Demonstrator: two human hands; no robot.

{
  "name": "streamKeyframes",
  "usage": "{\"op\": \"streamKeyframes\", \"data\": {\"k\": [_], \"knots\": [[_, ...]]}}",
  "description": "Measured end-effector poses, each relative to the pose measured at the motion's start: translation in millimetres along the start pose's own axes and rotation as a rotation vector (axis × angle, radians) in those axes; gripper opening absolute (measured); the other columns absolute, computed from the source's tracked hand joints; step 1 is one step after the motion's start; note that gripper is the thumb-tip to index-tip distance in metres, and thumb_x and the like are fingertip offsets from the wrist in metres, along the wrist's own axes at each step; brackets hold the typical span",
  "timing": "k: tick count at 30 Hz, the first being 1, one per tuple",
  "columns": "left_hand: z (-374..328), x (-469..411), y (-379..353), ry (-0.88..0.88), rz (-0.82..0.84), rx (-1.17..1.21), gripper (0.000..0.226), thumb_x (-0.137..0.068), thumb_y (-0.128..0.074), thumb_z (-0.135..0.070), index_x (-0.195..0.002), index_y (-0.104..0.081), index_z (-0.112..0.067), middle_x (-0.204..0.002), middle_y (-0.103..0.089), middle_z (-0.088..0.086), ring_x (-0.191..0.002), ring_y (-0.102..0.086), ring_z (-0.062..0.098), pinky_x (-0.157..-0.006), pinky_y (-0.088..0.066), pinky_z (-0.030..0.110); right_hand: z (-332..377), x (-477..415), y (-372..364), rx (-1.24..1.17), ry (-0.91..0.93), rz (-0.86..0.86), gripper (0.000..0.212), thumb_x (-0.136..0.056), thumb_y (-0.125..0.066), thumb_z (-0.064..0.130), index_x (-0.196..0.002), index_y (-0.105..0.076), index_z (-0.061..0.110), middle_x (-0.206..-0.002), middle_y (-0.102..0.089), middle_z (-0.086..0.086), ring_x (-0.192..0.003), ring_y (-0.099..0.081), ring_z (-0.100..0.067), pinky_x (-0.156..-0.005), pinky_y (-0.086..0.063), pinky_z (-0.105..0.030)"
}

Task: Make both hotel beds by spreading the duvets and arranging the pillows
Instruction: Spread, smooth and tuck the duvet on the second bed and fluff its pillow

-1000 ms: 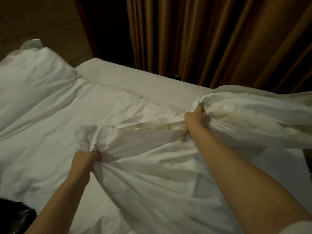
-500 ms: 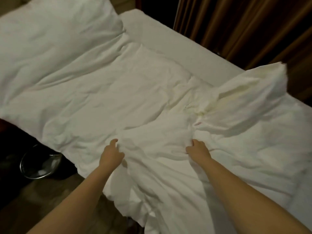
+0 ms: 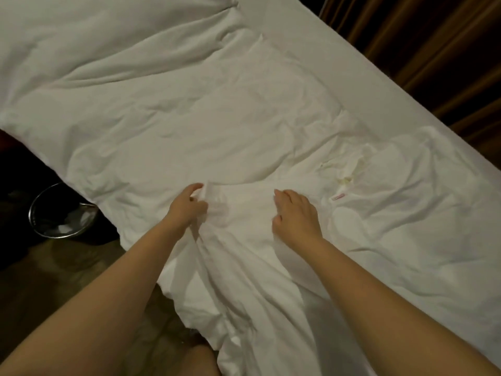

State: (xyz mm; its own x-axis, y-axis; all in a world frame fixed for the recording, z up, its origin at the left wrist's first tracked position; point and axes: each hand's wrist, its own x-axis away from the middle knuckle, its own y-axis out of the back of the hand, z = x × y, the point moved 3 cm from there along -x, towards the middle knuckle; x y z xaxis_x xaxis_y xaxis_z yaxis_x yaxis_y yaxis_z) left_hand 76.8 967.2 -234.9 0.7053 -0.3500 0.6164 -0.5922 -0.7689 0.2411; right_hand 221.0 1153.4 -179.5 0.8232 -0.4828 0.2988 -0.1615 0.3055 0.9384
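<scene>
A white, creased duvet [image 3: 217, 118] lies spread over most of the bed, its near edge hanging off the side toward me. My left hand [image 3: 188, 206] pinches a fold of the duvet between thumb and fingers near the bed's near edge. My right hand [image 3: 295, 214] rests on the duvet a little to the right, fingers loosely bent on the cloth. A small pink label [image 3: 337, 196] shows on the fabric right of that hand. A puffier white mass, perhaps a pillow [image 3: 95, 31], lies at the top left.
The bare white mattress sheet [image 3: 352, 63] runs along the far side. Brown curtains [image 3: 433, 50] hang behind the bed at the right. A round metal bin [image 3: 58, 210] stands on the dark floor at the left, beside the bed.
The raised bunch of duvet on the right has dropped flat onto the bed. Both hands have come down and nearer together on the cloth; my view has tilted down.
</scene>
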Motion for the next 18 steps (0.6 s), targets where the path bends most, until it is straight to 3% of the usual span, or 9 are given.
{"op": "streamKeyframes", "data": {"k": [3,5,7,10,12,15,18], "knots": [[-16.0,25.3,11.9,-0.026,0.188,0.123,0.066,-0.084,-0.048,0.006,-0.134,-0.039,-0.036,-0.089,-0.054,0.004,-0.082,-0.054,0.012,-0.072,-0.049,0.028,21.6,-19.2,6.6,0.004,0.066,0.091,0.068,-0.088,-0.047,0.020,-0.150,-0.021,0.024,-0.157,-0.020,0.000,-0.144,-0.016,-0.020,-0.117,-0.013,-0.038],[-20.7,41.0,22.2,-0.078,0.342,0.062,0.065,-0.081,-0.049,0.009,-0.131,-0.045,-0.033,-0.097,-0.060,0.004,-0.090,-0.059,0.016,-0.078,-0.052,0.029,32.6,-27.8,8.0,0.051,0.113,0.190,0.076,-0.087,-0.051,0.025,-0.152,-0.011,0.027,-0.159,-0.011,0.002,-0.147,-0.005,-0.019,-0.119,-0.003,-0.045],[-21.7,56.4,32.2,-0.155,0.415,-0.149,0.059,-0.077,-0.056,-0.001,-0.126,-0.052,-0.033,-0.104,-0.066,0.001,-0.095,-0.062,0.017,-0.082,-0.052,0.029,43.1,-33.1,9.1,0.099,0.171,0.275,0.084,-0.083,-0.056,0.027,-0.152,-0.008,0.030,-0.158,-0.014,0.002,-0.147,-0.002,-0.018,-0.117,0.002,-0.050],[-20.8,73.4,41.9,-0.273,0.309,-0.402,0.034,-0.076,-0.059,-0.010,-0.107,-0.056,-0.023,-0.085,-0.059,0.007,-0.074,-0.053,0.016,-0.071,-0.044,0.028,58.2,-32.4,13.8,0.191,0.272,0.343,0.073,-0.082,-0.058,0.030,-0.147,-0.025,0.027,-0.144,-0.038,-0.003,-0.139,-0.024,-0.024,-0.116,-0.004,-0.053],[-22.0,88.6,44.8,-0.371,0.236,-0.493,0.017,-0.080,-0.065,-0.018,-0.095,-0.056,-0.018,-0.077,-0.058,-0.002,-0.073,-0.055,0.016,-0.071,-0.046,0.031,62.2,-25.5,19.7,0.215,0.321,0.317,0.067,-0.080,-0.062,0.034,-0.141,-0.034,0.027,-0.139,-0.043,-0.001,-0.132,-0.032,-0.024,-0.114,-0.011,-0.048],[-23.5,117.5,48.4,-0.520,0.136,-0.491,0.027,-0.073,-0.058,-0.059,-0.077,-0.054,-0.032,-0.079,-0.060,-0.011,-0.078,-0.057,0.004,-0.073,-0.046,0.015,55.8,-8.1,32.1,0.170,0.370,0.219,0.067,-0.075,-0.069,0.042,-0.134,-0.039,0.030,-0.135,-0.046,0.004,-0.128,-0.036,-0.020,-0.111,-0.014,-0.041],[-26.5,143.7,46.9,-0.690,-0.020,-0.480,0.026,-0.075,-0.042,-0.060,-0.066,-0.044,-0.035,-0.086,-0.057,-0.016,-0.075,-0.054,0.000,-0.067,-0.039,0.007,43.9,13.8,48.0,0.048,0.379,0.193,0.071,-0.071,-0.071,0.054,-0.131,-0.041,0.031,-0.131,-0.046,0.011,-0.125,-0.037,-0.015,-0.114,-0.012,-0.039]]}}
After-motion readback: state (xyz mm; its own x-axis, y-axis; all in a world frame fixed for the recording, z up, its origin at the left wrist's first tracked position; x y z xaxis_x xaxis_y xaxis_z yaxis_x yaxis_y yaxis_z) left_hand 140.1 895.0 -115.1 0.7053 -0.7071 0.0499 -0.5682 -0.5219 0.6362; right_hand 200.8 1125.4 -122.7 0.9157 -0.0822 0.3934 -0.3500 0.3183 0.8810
